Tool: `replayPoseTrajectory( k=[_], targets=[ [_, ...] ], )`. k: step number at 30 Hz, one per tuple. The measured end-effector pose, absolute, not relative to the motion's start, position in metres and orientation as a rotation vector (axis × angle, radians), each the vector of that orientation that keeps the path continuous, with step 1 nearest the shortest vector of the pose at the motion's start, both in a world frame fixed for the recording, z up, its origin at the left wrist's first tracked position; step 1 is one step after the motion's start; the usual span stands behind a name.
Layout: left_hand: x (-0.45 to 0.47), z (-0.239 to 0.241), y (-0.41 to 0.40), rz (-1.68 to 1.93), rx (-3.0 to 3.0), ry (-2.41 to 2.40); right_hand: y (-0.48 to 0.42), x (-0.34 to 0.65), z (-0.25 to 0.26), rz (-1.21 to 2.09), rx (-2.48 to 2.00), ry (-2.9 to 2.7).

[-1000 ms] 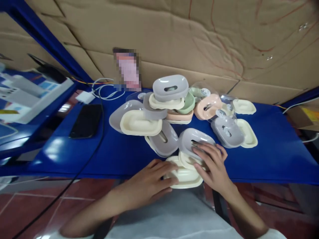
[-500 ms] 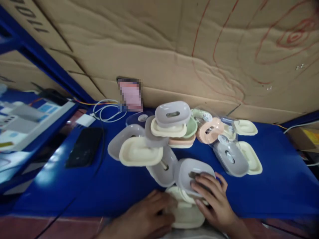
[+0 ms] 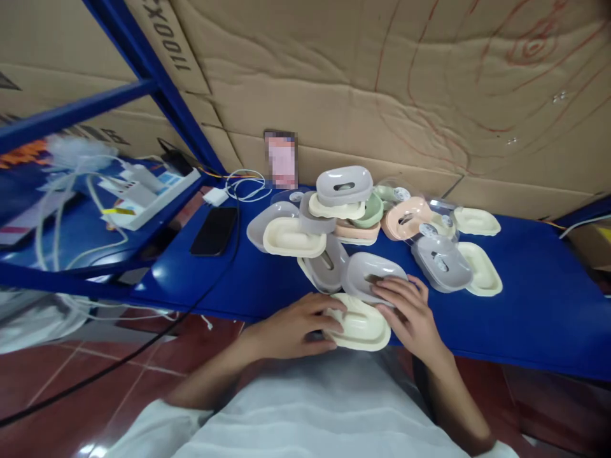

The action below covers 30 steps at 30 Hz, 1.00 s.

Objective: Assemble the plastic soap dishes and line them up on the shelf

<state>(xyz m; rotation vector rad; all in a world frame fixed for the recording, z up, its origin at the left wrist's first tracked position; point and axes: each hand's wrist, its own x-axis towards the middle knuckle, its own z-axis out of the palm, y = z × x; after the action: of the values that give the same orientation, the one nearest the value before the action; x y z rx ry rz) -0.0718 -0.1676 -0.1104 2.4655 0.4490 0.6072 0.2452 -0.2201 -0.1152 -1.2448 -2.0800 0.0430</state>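
My left hand [image 3: 312, 324] grips the left rim of a cream soap dish [image 3: 363, 327] at the table's front edge, thumb below and fingers on top. My right hand [image 3: 405, 308] is closed on a grey soap dish [image 3: 367, 270] just behind it, fingers reaching inside near the slot and thumb lower down. The grey dish partly overlaps the cream one. Behind my hands, another grey dish [image 3: 327, 267] leans under a cream dish [image 3: 293, 236]. A stack topped by a grey dish [image 3: 344, 184] rises behind them, with green and peach pieces in it.
To the right lie a peach dish [image 3: 405, 218], a grey dish with a sticker [image 3: 442, 262] and cream dishes [image 3: 480, 267]. A black phone [image 3: 214, 232] and a charger [image 3: 216, 196] rest on the left. A cable [image 3: 210, 289] crosses the table edge; cardboard [image 3: 324, 108] stands behind.
The view has tilted down and shifted left, bringing my shirt and forearms into sight. Both hands stay at the same two dishes, and the cream one now shows more clearly.
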Motion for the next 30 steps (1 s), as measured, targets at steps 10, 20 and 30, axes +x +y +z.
replayPoseTrajectory(
  k=[10,20,30],
  targets=[
    [-0.071,-0.116,-0.177,0.626,2.713,0.461,-0.234,0.241,-0.109,-0.163,-1.211,-2.122],
    [-0.074,-0.115,-0.178,0.616,2.758,0.472,-0.224,0.239,-0.114,-0.132,-1.287,-2.198],
    [-0.087,-0.111,-0.178,0.725,2.699,0.520,-0.228,0.240,-0.109,-0.412,-1.375,-1.932]
  ],
)
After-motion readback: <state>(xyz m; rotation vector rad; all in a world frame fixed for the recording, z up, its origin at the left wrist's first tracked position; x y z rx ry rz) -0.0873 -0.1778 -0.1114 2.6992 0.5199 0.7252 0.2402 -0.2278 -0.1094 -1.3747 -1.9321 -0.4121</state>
